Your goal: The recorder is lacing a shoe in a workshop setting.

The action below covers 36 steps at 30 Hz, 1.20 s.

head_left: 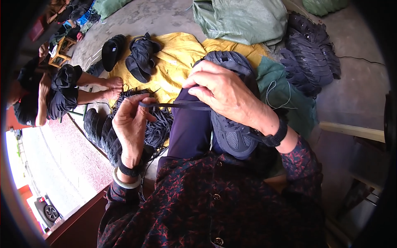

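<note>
Over the dark trousers (188, 134), a flat black lace (178, 106) runs left to right, nearly level. The left hand (129, 118) pinches it narrowly near its left end. To the right, the right hand (225, 93) bends above the grey shoe (236, 138), being nearer to it; whether this grip holds the lace, I cannot tell.

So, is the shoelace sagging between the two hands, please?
No, the dark shoelace stretches nearly straight from the left hand toward the right hand.
</note>
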Motion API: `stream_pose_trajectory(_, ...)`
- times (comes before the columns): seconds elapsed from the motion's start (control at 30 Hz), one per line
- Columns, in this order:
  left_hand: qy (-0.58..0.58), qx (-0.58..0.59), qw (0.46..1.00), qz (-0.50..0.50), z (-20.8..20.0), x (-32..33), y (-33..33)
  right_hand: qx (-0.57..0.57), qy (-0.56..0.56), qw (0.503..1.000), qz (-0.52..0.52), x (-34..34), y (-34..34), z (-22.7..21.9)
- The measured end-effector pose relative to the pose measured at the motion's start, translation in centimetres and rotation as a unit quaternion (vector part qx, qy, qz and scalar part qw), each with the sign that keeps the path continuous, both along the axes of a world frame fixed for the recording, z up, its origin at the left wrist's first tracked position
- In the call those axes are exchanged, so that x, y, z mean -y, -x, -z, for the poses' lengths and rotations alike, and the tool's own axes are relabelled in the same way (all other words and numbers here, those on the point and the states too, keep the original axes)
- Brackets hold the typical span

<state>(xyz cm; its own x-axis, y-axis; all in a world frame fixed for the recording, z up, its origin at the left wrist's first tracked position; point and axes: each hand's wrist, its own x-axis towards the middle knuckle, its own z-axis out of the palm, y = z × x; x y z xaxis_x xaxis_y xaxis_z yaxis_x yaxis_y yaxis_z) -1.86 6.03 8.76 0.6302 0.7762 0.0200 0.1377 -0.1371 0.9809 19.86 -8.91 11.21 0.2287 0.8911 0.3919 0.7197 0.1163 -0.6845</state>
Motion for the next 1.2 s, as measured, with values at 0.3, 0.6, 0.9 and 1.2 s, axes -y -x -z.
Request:
stream_pose_trajectory(0.3, -0.009, 0.113, 0.993, 0.033, -1.7, 3.5, -1.3, -0.311, 0.187, 0.92, -0.145, -2.6, 1.8, -1.6)
stream_pose_trajectory(0.6, -0.112, 0.066, 0.989, -0.064, 0.1, 2.9, 0.1, -0.15, 0.115, 0.979, -0.08, 0.8, 0.4, -1.3)
stream_pose_trajectory(0.9, -0.332, -0.197, 0.922, -0.029, 5.1, 0.4, 5.5, -0.075, 0.201, 0.975, 0.054, 7.4, -4.3, -3.3)
stream_pose_trajectory(1.2, -0.391, -0.275, 0.877, 0.049, 6.9, 0.4, 6.3, -0.052, 0.274, 0.949, 0.145, 10.4, -6.1, -4.5)
